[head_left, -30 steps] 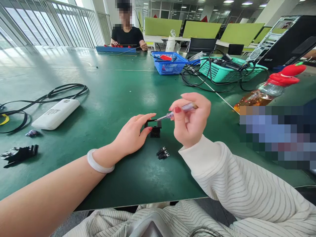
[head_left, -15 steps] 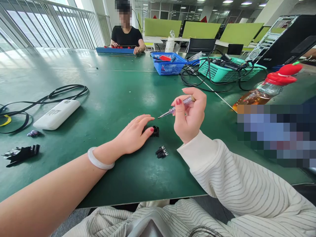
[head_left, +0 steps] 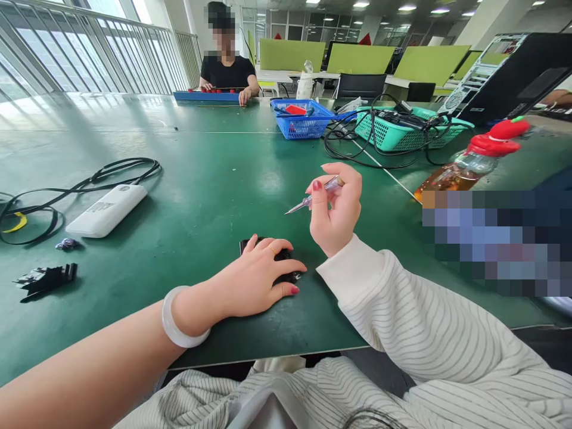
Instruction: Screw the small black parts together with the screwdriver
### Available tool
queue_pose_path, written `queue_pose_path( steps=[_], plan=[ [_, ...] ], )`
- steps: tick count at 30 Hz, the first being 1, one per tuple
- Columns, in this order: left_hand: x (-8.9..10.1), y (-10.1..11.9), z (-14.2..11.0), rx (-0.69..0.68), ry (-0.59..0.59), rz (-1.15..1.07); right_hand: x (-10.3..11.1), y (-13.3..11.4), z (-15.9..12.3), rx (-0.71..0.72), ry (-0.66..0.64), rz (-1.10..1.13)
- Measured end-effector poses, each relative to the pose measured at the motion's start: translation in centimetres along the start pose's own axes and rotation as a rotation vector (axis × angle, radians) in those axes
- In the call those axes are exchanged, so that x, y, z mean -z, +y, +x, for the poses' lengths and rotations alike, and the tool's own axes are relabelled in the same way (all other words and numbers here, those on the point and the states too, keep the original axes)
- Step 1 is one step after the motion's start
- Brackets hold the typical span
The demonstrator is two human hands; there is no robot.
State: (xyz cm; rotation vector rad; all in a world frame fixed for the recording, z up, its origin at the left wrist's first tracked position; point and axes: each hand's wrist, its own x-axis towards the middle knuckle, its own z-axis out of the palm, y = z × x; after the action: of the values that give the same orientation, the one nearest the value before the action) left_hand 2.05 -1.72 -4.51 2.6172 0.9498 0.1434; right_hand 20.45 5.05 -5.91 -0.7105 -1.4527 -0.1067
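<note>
Holding a slim screwdriver [head_left: 307,202] between thumb and bent fingers, the right grip [head_left: 336,208] is closed around its pale, see-through handle, with the thin metal tip pointing down and to the left over the tabletop [head_left: 210,202]. The left grip [head_left: 259,277] lies low, palm down, its fingers spread and bent over black parts [head_left: 282,255] that sit on the tabletop near its front edge; they show between the fingers and past the far side of the hand, and a bit with a shiny metal end shows between index finger and thumb. Because the hand covers most of them, I cannot tell whether the left grip is closed on any of them or only rests on top. A pale bangle [head_left: 168,322] circles the left wrist, and a striped sleeve [head_left: 411,304] covers the right arm. Off to the left lie a white oblong device [head_left: 107,210], a looped black cable [head_left: 111,162] behind it, a small dark lump [head_left: 68,244] and a jagged black piece [head_left: 47,281]. Farther back stand a blue basket [head_left: 300,127] and a green basket [head_left: 379,132], cables trailing between them, with a red-topped bottle [head_left: 453,174] to the right. Across the tabletop, a person [head_left: 229,74] in black sits with a hand beside a long blue box [head_left: 208,97]
</note>
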Motion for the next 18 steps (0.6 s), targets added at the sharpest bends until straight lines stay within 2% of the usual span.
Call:
queue_pose_path(
  steps=[5,9,13,15,18],
  plan=[
    [-0.1,-0.1,-0.7,0.016,-0.009,0.036,0.0,-0.3,-0.1,0.009,-0.024,-0.018],
    [0.4,-1.9,-4.2,-0.024,0.019,0.052,0.0,-0.4,-0.1,0.041,-0.012,-0.023],
    [0.7,-4.6,-10.9,0.123,0.117,0.089,0.0,-0.4,-0.1,0.049,-0.01,-0.023],
    [0.7,-5.9,-15.0,0.248,0.197,0.134,0.0,-0.4,0.0,0.043,-0.007,-0.025],
    [0.2,-8.4,-21.9,0.472,0.231,0.181,0.0,-0.5,-0.1,0.017,-0.018,-0.023]
  ],
)
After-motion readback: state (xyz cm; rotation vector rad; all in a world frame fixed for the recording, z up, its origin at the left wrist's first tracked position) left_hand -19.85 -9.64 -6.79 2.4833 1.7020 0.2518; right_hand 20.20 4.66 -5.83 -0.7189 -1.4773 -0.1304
